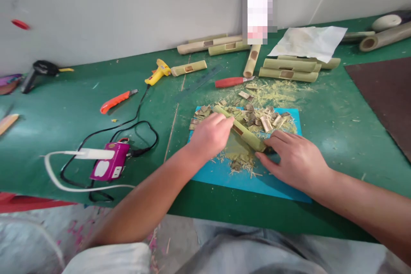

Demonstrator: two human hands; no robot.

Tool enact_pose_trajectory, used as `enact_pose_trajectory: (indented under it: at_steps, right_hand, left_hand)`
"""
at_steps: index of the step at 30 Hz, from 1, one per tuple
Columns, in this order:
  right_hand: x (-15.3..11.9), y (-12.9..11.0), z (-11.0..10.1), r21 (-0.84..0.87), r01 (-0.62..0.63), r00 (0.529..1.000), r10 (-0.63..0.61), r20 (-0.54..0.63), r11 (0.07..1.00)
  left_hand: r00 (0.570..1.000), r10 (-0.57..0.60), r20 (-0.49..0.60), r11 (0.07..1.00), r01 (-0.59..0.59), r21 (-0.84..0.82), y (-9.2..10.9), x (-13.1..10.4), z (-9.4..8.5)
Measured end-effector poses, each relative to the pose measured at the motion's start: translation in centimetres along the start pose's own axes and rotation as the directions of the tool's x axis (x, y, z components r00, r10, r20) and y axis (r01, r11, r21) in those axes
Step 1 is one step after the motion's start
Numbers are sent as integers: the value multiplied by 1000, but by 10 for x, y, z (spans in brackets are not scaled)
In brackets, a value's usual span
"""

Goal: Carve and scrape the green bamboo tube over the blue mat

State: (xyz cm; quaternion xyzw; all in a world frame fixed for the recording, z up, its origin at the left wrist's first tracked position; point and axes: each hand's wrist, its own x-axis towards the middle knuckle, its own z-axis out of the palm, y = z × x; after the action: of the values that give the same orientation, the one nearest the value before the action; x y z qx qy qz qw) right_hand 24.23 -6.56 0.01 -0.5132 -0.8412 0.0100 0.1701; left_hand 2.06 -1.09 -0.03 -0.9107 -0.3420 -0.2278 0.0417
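Note:
A green bamboo tube [252, 138] with a rectangular opening cut in its side lies slanted between my two hands. My left hand [212, 133] is closed around its upper left part, knuckles up. At the lower right end, my right hand [297, 160] grips the tube with thumb and fingers; a dark patch there is partly hidden by them. Beneath is a blue sheet [272, 186] strewn with bamboo chips [266, 123] and fine shavings [241, 165]. Beyond the chips lies a red-handled knife [229, 82], away from both hands.
Cut bamboo tubes [289, 75] are stacked at the back right under white paper [308, 43]. A yellow glue gun [158, 72], an orange utility knife [118, 102] and a purple power strip [111, 162] with cables lie left. A dark brown board [382, 94] is at right.

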Motion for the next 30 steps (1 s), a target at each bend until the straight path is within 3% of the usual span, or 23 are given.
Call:
enact_pose_trajectory:
  at_steps: [4, 9, 13, 18, 22, 26, 30]
  right_hand:
    - [0, 1, 1, 28, 10, 1000, -11, 29, 1000]
    - [0, 1, 1, 21, -18, 1000, 17, 23, 1000]
    - [1, 0, 0, 28, 15, 999, -16, 32, 1000]
    - [1, 1, 0, 38, -17, 1000, 16, 26, 999]
    - [2, 2, -1, 67, 5, 998, -9, 56, 998]
    - [1, 3, 0, 54, -12, 999, 10, 46, 998]
    - [1, 2, 1, 51, 14, 999, -17, 47, 999]
  left_hand:
    - [982, 162, 99, 980, -147, -137, 11, -3, 0]
    - [1000, 28, 2, 999, -28, -22, 7, -2, 1]
    - [984, 168, 63, 982, -162, -97, 10, -1, 0]
    - [998, 55, -24, 998, -56, -26, 8, -2, 1]
    - [984, 167, 59, 980, -160, -119, 14, -3, 1]
    - [999, 52, 13, 997, -51, -52, 16, -3, 1]
    - [985, 150, 85, 983, -140, -116, 19, -5, 1]
